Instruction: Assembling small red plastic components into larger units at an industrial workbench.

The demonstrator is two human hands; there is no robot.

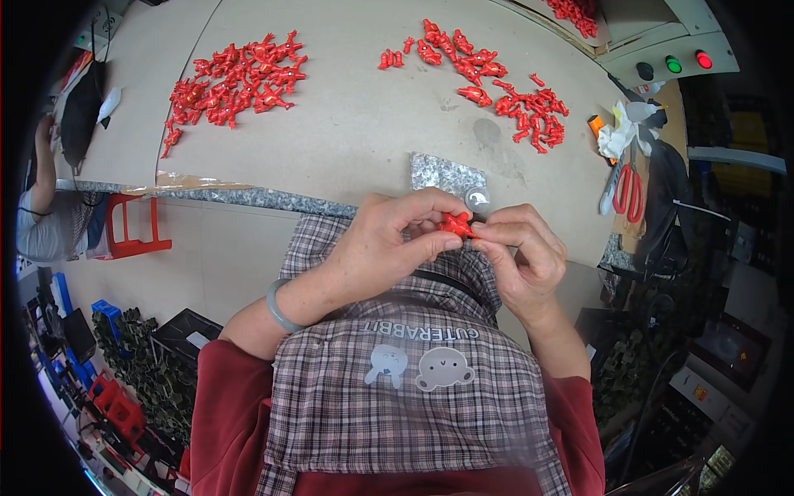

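Note:
Near the front edge of the worktable, a small red plastic figure [456, 223] is held between my two hands. My left hand [395, 234], with a pale bangle at its wrist, grips the body between thumb and curled fingers. From the other side, the thumb and forefinger of my right hand [526, 256] pinch at the figure's right end. Whether a separate small part sits in that pinch is hidden by the fingers. Just beyond my hands, a speckled grey stone slab [444, 173] lies at the table edge with a round metallic piece [477, 198] on it.
A heap of red figures [240, 81] lies at the left of the worktable [347, 107]. Red bodies [463, 54] and loose small red parts [533, 114] lie at the right. Red-handled scissors [630, 192] and crumpled tissue [620, 132] are at the right edge. Another person's arm [43, 161] shows far left.

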